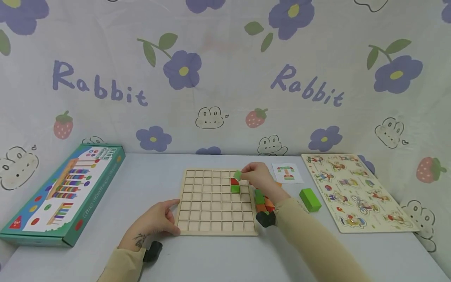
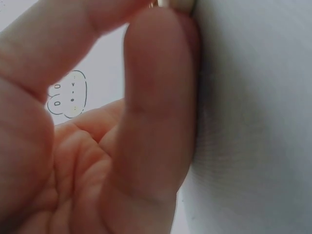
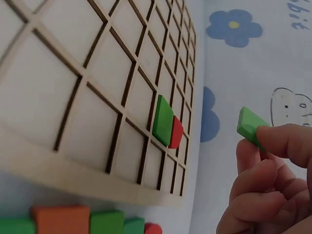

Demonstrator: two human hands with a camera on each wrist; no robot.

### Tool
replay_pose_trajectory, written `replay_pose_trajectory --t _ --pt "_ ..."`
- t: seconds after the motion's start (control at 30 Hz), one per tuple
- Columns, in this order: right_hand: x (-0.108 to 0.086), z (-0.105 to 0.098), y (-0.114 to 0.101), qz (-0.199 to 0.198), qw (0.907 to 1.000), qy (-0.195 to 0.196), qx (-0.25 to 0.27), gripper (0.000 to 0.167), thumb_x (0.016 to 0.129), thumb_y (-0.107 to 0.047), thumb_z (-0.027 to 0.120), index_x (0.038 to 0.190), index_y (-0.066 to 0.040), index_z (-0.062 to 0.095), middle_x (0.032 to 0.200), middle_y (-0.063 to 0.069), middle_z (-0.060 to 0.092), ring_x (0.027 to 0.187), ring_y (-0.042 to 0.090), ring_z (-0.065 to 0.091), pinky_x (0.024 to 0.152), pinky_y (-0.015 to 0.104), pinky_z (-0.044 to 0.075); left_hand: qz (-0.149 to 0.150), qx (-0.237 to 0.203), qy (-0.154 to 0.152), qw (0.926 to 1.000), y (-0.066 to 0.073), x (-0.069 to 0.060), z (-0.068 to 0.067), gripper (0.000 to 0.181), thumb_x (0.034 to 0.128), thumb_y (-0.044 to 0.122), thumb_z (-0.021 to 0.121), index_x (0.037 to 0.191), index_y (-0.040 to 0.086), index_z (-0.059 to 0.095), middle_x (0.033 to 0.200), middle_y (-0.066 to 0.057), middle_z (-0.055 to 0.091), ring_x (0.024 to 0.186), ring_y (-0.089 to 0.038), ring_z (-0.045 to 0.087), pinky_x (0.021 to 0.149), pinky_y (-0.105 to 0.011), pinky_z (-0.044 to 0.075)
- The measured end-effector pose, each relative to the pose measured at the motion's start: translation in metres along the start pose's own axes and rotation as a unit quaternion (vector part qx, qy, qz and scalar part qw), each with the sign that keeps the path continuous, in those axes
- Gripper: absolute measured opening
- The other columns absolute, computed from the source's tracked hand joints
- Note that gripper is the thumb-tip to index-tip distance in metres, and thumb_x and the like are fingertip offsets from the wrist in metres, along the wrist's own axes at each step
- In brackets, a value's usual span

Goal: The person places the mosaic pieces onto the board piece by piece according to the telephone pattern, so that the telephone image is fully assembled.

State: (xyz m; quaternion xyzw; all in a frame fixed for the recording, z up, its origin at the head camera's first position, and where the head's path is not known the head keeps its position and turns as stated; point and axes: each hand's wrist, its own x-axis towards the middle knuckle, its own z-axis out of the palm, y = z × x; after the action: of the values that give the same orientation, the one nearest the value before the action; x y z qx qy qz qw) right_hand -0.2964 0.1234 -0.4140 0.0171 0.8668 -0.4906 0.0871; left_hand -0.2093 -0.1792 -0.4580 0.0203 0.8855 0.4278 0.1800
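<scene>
A wooden grid board [image 1: 211, 215] lies flat on the table. In its upper right part sit a green square tile [image 1: 235, 188] and, just behind it, a red tile [image 1: 234, 181] with a curved edge. My right hand [image 1: 260, 178] pinches a light green square tile [image 3: 251, 124] between thumb and fingers, above the board's far right part. At the board's left edge, my left hand [image 1: 155, 221] touches the frame with index finger and thumb spread apart; the thumb is at the near corner. In the left wrist view, its fingers [image 2: 156, 97] hide most of the board.
Loose green, orange and red pieces [image 1: 260, 206] lie along the board's right side, partly behind my right wrist. Farther right are a green block [image 1: 310, 199], a pattern card [image 1: 297, 176] and a wooden picture puzzle [image 1: 352, 196]. A game box [image 1: 67, 192] lies at the left.
</scene>
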Motion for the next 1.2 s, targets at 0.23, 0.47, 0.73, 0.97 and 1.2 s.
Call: replay_pose_trajectory --t 0.23,0.47,0.73,0.97,1.2 --pt "0.016 0.022 -0.008 -0.012 0.9983 -0.01 -0.056 0.013 0.083 -0.009 0.062 0.093 -0.002 0.066 0.09 0.01 0.063 0.071 0.016 0.052 0.061 0.026 0.043 -0.001 0.0 -0.002 1.0 0.001 -0.002 0.001 0.094 0.0568 0.001 0.083 0.14 0.005 0.039 0.064 -0.005 0.055 0.054 -0.014 0.047 0.05 -0.027 0.038" --pt "0.024 0.039 -0.01 -0.002 0.9936 0.012 -0.112 0.007 0.081 -0.007 0.061 0.083 -0.002 0.066 0.082 0.007 0.062 0.071 0.016 0.053 0.059 0.025 0.043 -0.001 0.01 -0.002 0.9999 0.001 -0.002 0.002 0.094 0.0571 0.002 0.084 0.14 0.006 0.039 0.064 -0.005 0.055 0.054 -0.014 0.047 0.05 -0.027 0.037" --pt "0.033 0.051 -0.011 0.027 0.9853 0.036 -0.165 0.027 0.075 -0.003 0.056 0.051 -0.011 0.047 0.05 -0.001 0.045 0.047 0.013 0.04 0.042 0.025 0.031 0.001 0.007 -0.005 1.0 0.001 -0.001 0.001 0.094 0.0571 0.003 0.084 0.139 0.006 0.039 0.065 -0.005 0.055 0.054 -0.014 0.047 0.05 -0.027 0.037" --pt "0.037 0.056 -0.013 0.062 0.9782 0.04 -0.194 0.029 0.075 -0.002 0.054 0.051 -0.013 0.041 0.052 -0.001 0.041 0.048 0.014 0.038 0.04 0.026 0.03 0.007 0.009 -0.002 0.9999 0.001 -0.001 0.0 0.093 0.0565 0.002 0.083 0.139 0.005 0.04 0.064 -0.005 0.055 0.054 -0.014 0.047 0.05 -0.027 0.037" --pt "0.037 0.059 -0.018 0.062 0.9724 0.043 -0.221 0.025 0.078 -0.007 0.055 0.057 -0.012 0.042 0.059 0.001 0.041 0.052 0.015 0.039 0.043 0.027 0.031 0.009 0.007 -0.002 0.9999 0.0 -0.001 -0.002 0.093 0.0567 0.002 0.084 0.139 0.005 0.039 0.064 -0.005 0.055 0.053 -0.014 0.047 0.049 -0.027 0.037"
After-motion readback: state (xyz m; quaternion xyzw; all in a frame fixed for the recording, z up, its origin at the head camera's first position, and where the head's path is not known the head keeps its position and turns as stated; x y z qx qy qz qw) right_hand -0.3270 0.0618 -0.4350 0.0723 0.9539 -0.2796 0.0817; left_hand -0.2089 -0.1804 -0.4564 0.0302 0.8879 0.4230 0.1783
